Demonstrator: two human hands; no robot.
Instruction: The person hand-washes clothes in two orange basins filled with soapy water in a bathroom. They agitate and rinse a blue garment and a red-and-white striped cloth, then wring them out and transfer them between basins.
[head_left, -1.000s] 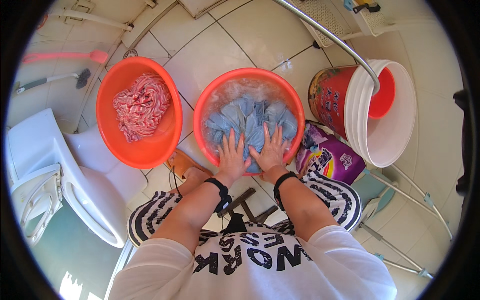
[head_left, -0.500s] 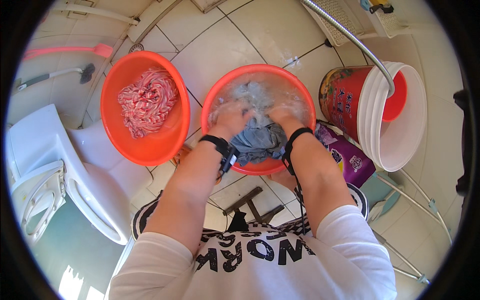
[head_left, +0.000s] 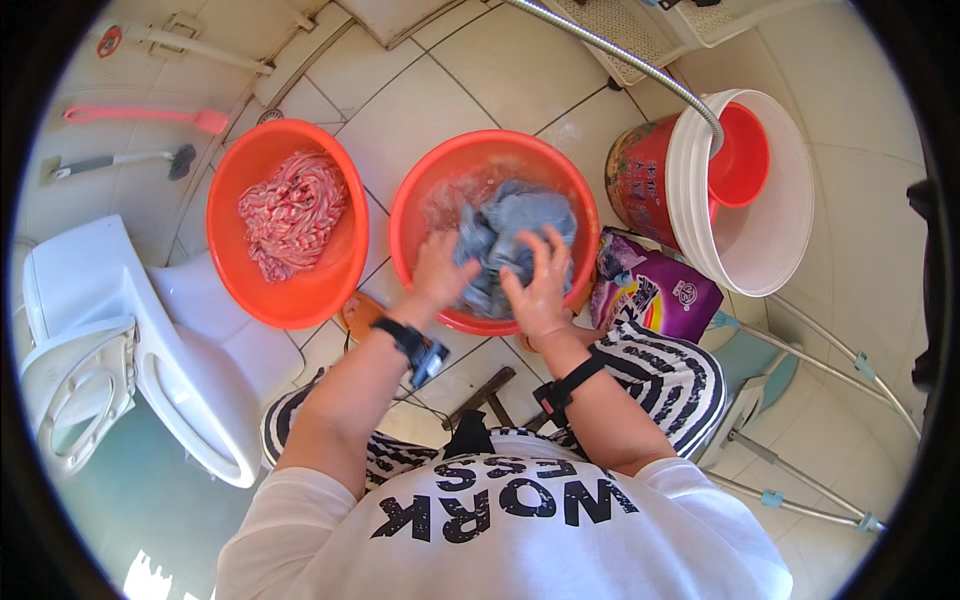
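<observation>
A wet grey-blue garment (head_left: 515,225) lies bunched in water inside the round orange-red basin (head_left: 402,225) in front of me. My left hand (head_left: 440,268) is over the basin's near left part, fingers spread, at the garment's left edge. On the near right, my right hand (head_left: 540,285) hovers above or just touches the cloth, its fingers apart. Neither hand grips the fabric. To the left, a second orange-red basin (head_left: 285,305) holds a twisted red-and-white striped cloth (head_left: 292,215).
Right of the basin stand a white bucket (head_left: 770,240) holding a red scoop (head_left: 738,155) and a purple packet (head_left: 665,295). A metal hose (head_left: 640,60) arches above. A toilet (head_left: 165,390) is at left; a folding metal-legged frame (head_left: 820,370) is at right.
Both hands have drawn back toward me and opened. The garment has shifted to the far right of the basin, its bunched shape changed, and the splashing has lessened.
</observation>
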